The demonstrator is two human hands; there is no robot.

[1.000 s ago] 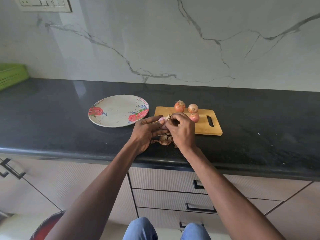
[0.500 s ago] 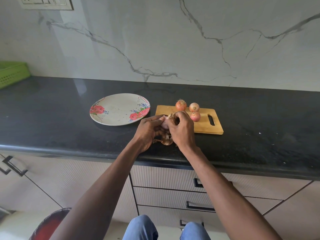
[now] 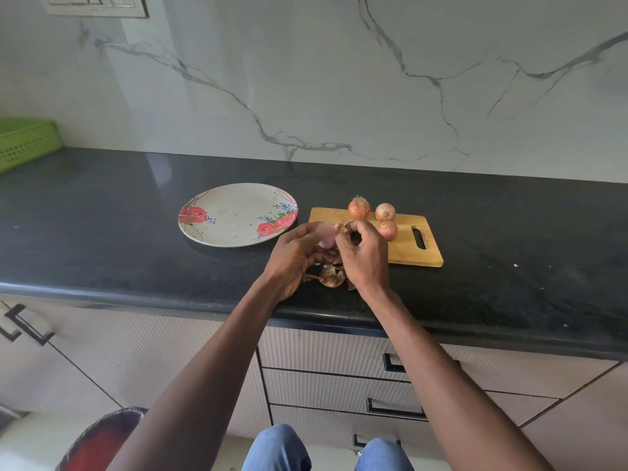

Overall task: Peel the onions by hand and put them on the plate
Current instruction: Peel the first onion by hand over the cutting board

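My left hand grips a small onion whose pale pink flesh shows between both hands, just left of the wooden cutting board. My right hand pinches a scrap of dry brown skin at the onion's top. Three unpeeled onions stand on the board's far side. A pile of brown peels lies on the counter under my hands. The floral plate sits to the left with nothing on it.
The black stone counter runs along a marble wall. A green basket stands at the far left. Drawers with black handles lie below the counter edge. My knees and a red stool show at the bottom.
More of the onion's pink flesh shows now. My right hand's fingers have pulled the brown skin away from the onion's top. Both hands stay in about the same spot.
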